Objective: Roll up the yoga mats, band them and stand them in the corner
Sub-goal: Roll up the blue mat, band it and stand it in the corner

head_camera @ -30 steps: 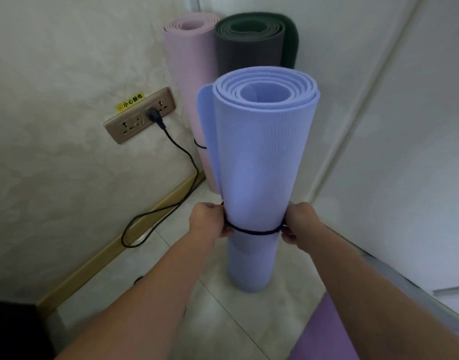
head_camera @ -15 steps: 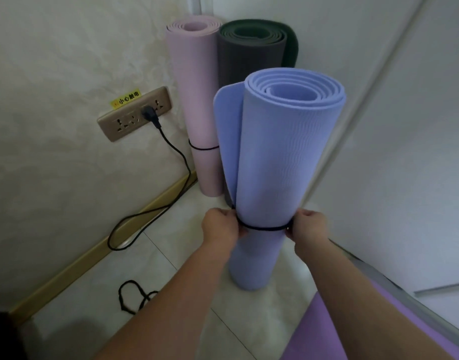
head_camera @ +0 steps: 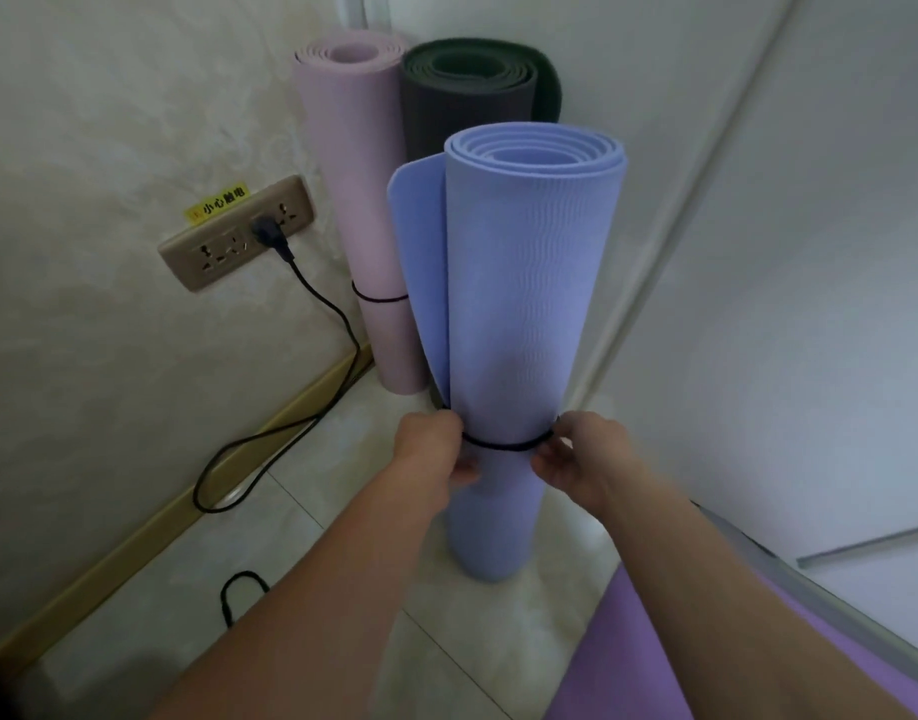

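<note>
The blue mat (head_camera: 524,324) stands on the floor, at six o'clock from the pink mat (head_camera: 358,200). Each grip, left hand (head_camera: 436,449) and right hand (head_camera: 576,454), pinches the black band (head_camera: 503,443). Pull both sides evenly so the loose flap tucks in.

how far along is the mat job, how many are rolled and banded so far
Done: the pink mat, rolled and banded, stands in the corner beside the rolled dark mat, whose band is hidden. In hand: the blue mat stands rolled while the left hand and right hand pinch its black band; its outer flap gapes above. Left: move it into the corner, then the purple mat lying unrolled.
</note>
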A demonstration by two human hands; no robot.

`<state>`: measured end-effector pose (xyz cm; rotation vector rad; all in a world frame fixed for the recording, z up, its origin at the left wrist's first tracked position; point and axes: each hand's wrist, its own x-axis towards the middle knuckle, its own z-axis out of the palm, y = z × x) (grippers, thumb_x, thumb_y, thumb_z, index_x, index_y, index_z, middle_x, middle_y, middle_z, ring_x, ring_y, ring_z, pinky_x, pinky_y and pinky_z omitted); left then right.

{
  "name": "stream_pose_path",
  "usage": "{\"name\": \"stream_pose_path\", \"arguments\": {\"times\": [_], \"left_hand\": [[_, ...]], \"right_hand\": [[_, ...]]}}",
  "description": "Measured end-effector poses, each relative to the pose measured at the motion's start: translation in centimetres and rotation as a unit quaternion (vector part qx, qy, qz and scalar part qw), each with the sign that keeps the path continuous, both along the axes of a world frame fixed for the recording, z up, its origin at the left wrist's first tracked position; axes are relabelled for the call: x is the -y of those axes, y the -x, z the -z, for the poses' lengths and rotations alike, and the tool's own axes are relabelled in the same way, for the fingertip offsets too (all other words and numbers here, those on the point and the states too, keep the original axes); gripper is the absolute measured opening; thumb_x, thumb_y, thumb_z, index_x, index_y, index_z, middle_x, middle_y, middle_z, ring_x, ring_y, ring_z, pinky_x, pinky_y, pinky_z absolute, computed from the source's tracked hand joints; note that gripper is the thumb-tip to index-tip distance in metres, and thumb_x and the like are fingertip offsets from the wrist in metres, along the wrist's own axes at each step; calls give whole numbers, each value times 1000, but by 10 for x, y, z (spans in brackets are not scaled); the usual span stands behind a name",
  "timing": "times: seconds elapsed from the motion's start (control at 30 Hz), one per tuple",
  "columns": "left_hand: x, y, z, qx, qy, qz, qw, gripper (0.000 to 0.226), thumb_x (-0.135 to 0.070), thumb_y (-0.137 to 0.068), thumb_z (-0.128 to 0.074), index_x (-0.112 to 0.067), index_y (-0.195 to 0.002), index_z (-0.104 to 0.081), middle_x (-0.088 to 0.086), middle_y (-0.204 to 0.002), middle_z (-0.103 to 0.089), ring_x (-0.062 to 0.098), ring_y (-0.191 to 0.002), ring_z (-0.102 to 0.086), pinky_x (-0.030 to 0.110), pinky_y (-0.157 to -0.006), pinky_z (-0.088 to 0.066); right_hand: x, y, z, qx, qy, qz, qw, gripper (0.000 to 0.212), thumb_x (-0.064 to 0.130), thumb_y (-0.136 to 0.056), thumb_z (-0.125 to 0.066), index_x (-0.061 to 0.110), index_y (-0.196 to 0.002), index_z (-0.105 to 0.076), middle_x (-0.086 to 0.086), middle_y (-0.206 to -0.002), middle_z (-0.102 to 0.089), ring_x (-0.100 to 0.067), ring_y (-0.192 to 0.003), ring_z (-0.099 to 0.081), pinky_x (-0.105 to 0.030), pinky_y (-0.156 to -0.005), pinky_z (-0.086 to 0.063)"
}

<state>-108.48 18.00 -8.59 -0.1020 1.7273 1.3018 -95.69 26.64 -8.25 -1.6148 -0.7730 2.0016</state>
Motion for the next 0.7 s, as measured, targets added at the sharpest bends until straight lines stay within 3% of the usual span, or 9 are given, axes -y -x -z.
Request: {"name": "stream_pose_path", "arguments": {"times": [0.1,0.2,0.33,0.43,0.5,0.53,0.57,0.63,0.7], "left_hand": [[4,-12,-10,21,-18,3,1000,9,5,-91,-51,-2,-95,-56,14,-85,-57,31,-74,-61,38,-55,-56],[-2,-14,11,7,-25,-22,999,18,6,-85,-56,7,-103,-61,21,-92,-63,38,-80,-66,50,-70,-61],[-16,-10,43,-52,8,-15,999,32,-7,-70,-63,2,-101,-66,25,-99,-69,42,-85,-69,56,-73,-61],[-11,-9,60,-97,59,20,993,31,-19,-83,-66,0,-108,-67,22,-101,-69,41,-89,-69,53,-79,-60],[-3,-8,53,-182,57,67,979,47,-14,-83,-68,1,-127,-57,18,-121,-64,37,-104,-66,45,-87,-59],[2,-6,47,-224,15,99,969,63,-6,-77,-71,-8,-136,-49,9,-130,-58,30,-111,-63,37,-89,-57],[7,-1,41,-253,-56,142,955,80,1,-71,-74,-19,-141,-41,-1,-131,-54,19,-115,-61,28,-87,-57],[17,7,13,-249,-170,247,921,100,10,-63,-76,-27,-144,-30,-16,-127,-49,-7,-110,-52,9,-78,-50],[17,9,-9,-222,-216,273,911,112,-1,-54,-87,-24,-146,-28,-19,-130,-48,-22,-105,-46,5,-75,-47]], "right_hand": [[4,2,2,33,-45,-7,998,20,-18,-87,-44,-2,-76,-51,-10,-65,-45,-20,-53,-43,-27,-41,-52],[14,2,16,104,-92,-46,989,22,-15,-88,-45,-3,-72,-52,-11,-65,-51,-24,-52,-48,-29,-40,-54],[12,-2,35,158,-125,-93,975,22,-13,-85,-47,0,-71,-57,-11,-70,-54,-27,-57,-51,-39,-56,-56],[8,-8,34,217,-176,-143,949,4,-2,-77,-58,-1,-79,-55,-16,-79,-56,-29,-64,-54,-45,-65,-56],[4,-15,34,295,-248,-220,896,52,8,-71,-67,1,-121,-53,-19,-109,-58,-33,-93,-61,-46,-81,-55],[1,-20,30,297,-289,-238,878,77,9,-68,-71,5,-139,-42,-18,-126,-53,-32,-111,-57,-43,-91,-53],[-4,-25,29,266,-343,-250,865,91,8,-62,-74,8,-145,-36,-11,-133,-49,-27,-121,-53,-38,-95,-52],[-7,-32,16,163,-399,-277,859,94,3,-53,-74,14,-139,-37,5,-128,-50,-13,-117,-50,-15,-86,-51],[-3,-32,7,86,-384,-294,871,99,5,-50,-75,20,-140,-38,12,-129,-53,-7,-116,-54,-13,-81,-52]]}}
